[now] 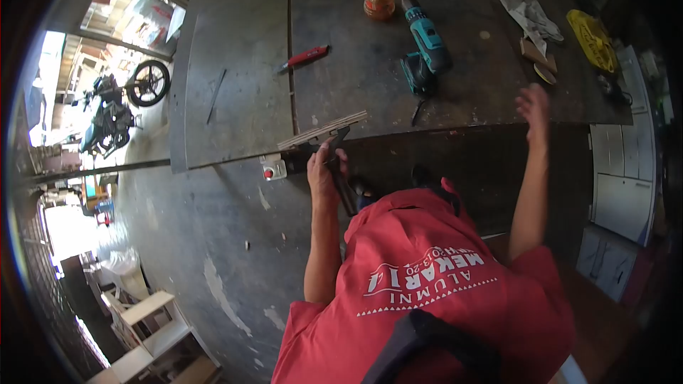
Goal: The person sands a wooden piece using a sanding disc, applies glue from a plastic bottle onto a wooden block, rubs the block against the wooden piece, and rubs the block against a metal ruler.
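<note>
My left hand point(326, 174) is closed around a dark tool with a long bar point(346, 195), at the front edge of the worktable. Its exact kind is hard to make out. Just beyond those fingers, a thin plywood strip point(324, 130) lies at a slant along the table edge, touching or very close to the tool's upper end. Over on the right, my right hand point(533, 109) is raised near the table's front edge, its fingers apart and holding nothing. The closest things to it are a small wooden block point(537, 55) and a crumpled white cloth or bag point(533, 19).
On the dark worktable point(356, 64) lie a teal cordless drill point(429, 41), a red utility knife point(307, 56), a thin rod point(216, 97), a jar point(378, 0) and a yellow bag point(592, 39). A red-button switch box point(273, 168) sits below the edge. White cabinets point(622, 178) stand right.
</note>
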Demonstrator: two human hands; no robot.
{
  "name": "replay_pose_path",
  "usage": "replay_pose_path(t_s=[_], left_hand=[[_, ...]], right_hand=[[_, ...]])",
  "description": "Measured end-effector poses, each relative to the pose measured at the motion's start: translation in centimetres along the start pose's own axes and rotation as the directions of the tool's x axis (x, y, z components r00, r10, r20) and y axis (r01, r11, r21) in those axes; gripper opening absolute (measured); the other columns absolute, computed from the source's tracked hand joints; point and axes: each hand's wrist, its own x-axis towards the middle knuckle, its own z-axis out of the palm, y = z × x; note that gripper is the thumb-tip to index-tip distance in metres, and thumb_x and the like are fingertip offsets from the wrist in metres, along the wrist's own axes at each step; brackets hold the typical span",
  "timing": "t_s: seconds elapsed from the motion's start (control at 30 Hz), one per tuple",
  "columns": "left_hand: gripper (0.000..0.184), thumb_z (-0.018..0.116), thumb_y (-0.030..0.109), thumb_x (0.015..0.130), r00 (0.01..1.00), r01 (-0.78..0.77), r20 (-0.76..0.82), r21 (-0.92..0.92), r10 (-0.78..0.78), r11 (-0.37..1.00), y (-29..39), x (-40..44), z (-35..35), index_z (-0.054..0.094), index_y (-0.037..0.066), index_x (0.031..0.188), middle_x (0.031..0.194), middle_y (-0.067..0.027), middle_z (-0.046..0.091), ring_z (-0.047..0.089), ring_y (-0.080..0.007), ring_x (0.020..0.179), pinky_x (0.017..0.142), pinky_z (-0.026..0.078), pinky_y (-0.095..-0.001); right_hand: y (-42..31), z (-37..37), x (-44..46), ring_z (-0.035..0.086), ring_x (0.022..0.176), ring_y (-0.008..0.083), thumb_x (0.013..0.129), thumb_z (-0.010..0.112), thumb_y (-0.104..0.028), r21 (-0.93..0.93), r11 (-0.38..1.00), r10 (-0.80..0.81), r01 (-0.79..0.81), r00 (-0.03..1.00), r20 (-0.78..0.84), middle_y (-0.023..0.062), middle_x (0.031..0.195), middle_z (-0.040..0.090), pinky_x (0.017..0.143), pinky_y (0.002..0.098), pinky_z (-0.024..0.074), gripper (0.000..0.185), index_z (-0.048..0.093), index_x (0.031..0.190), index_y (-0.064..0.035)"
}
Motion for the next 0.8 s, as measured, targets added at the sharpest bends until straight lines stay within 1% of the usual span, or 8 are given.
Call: replay_pose_path(t_s=[0.13, 0.2, 0.4, 0.47, 0.5, 0.57, 0.7, 0.8], left_hand=[[0.034, 0.063, 0.030, 0.103, 0.994, 0.004, -0.108, 0.213, 0.019, 0.977, -1.8, -4.8, 0.6, 0.070, 0.000, 0.117, 0.073, -0.0042, 0.066, 0.058, -0.0115, 0.057, 0.050, 0.045, -0.0260], [0.027, 0.066, 0.022, 0.102, 0.990, 0.003, -0.137, 0.296, 0.040, 0.955, -3.5, -6.7, 1.0, 0.073, -0.001, 0.113, 0.074, -0.0020, 0.067, 0.059, -0.0096, 0.060, 0.053, 0.045, -0.0269], [0.022, 0.066, 0.013, 0.100, 0.950, -0.124, -0.157, 0.606, 0.271, 0.786, -4.7, -12.0, 3.7, 0.074, -0.001, 0.115, 0.076, -0.0030, 0.068, 0.059, -0.0072, 0.065, 0.058, 0.045, -0.0253], [0.021, 0.066, 0.013, 0.099, 0.927, -0.218, -0.113, 0.615, 0.358, 0.758, -4.6, -12.4, 5.0, 0.075, -0.001, 0.112, 0.071, -0.0004, 0.064, 0.057, -0.0073, 0.063, 0.056, 0.043, -0.0260], [0.021, 0.066, 0.013, 0.099, 0.923, -0.215, -0.125, 0.615, 0.363, 0.758, -4.4, -12.7, 5.2, 0.075, -0.001, 0.112, 0.071, -0.0004, 0.064, 0.057, -0.0073, 0.063, 0.056, 0.043, -0.0260], [0.020, 0.067, 0.015, 0.100, 0.936, -0.128, -0.120, 0.762, 0.332, 0.635, -3.9, -12.9, 5.3, 0.075, -0.001, 0.107, 0.069, 0.0000, 0.063, 0.056, -0.0071, 0.061, 0.054, 0.041, -0.0255], [0.019, 0.068, 0.016, 0.100, 0.937, -0.115, -0.163, 0.690, 0.308, 0.714, -5.2, -13.0, 3.8, 0.074, -0.002, 0.101, 0.069, -0.0007, 0.064, 0.056, -0.0074, 0.059, 0.053, 0.041, -0.0257], [0.022, 0.068, 0.020, 0.100, 0.953, -0.084, -0.191, 0.582, 0.236, 0.809, -5.1, -13.1, 3.0, 0.073, -0.001, 0.097, 0.069, -0.0009, 0.064, 0.056, -0.0074, 0.058, 0.052, 0.042, -0.0259]], right_hand=[[5.0, -12.3, 13.0, 0.070, 0.101, 0.0352, 0.093, 0.067, -0.064, 0.426, 0.881, 0.330, -0.206, 0.912, -0.242, 0.0223, 0.146, 0.048, 0.090, 0.0479, 0.0600, 0.100, 0.017, 0.163, -0.0122], [6.8, -17.3, 20.0, 0.071, 0.099, 0.0388, 0.090, 0.069, -0.065, 0.526, 0.816, 0.375, -0.241, 0.912, -0.164, 0.0248, 0.147, 0.045, 0.089, 0.0514, 0.0614, 0.107, 0.011, 0.163, -0.0118], [7.9, -19.7, 27.5, 0.070, 0.105, 0.0381, 0.086, 0.079, -0.056, 0.383, 0.827, 0.457, -0.411, 0.889, -0.034, 0.0222, 0.141, 0.048, 0.094, 0.0506, 0.0608, 0.116, 0.008, 0.162, -0.0040], [8.9, -20.6, 30.2, 0.068, 0.109, 0.0342, 0.085, 0.084, -0.046, 0.367, 0.846, 0.437, -0.387, 0.897, -0.062, 0.0195, 0.134, 0.052, 0.096, 0.0466, 0.0611, 0.103, 0.027, 0.157, 0.0012], [9.6, -21.0, 31.4, 0.068, 0.109, 0.0342, 0.085, 0.084, -0.046, 0.360, 0.846, 0.438, -0.393, 0.898, -0.049, 0.0195, 0.134, 0.052, 0.096, 0.0466, 0.0611, 0.103, 0.027, 0.157, 0.0012], [10.7, -21.3, 33.5, 0.067, 0.107, 0.0299, 0.085, 0.086, -0.038, 0.333, 0.867, 0.389, -0.371, 0.921, 0.014, 0.0163, 0.129, 0.055, 0.096, 0.0420, 0.0611, 0.080, 0.049, 0.144, 0.0021], [10.3, -20.9, 34.5, 0.064, 0.109, 0.0273, 0.085, 0.087, -0.033, 0.301, 0.859, 0.427, -0.413, 0.904, 0.022, 0.0137, 0.124, 0.058, 0.096, 0.0402, 0.0613, 0.066, 0.058, 0.134, 0.0005], [9.5, -19.5, 33.6, 0.062, 0.112, 0.0244, 0.086, 0.087, -0.031, 0.124, 0.905, 0.405, -0.406, 0.914, 0.037, 0.0119, 0.125, 0.060, 0.094, 0.0380, 0.0605, 0.064, 0.058, 0.135, -0.0002]])
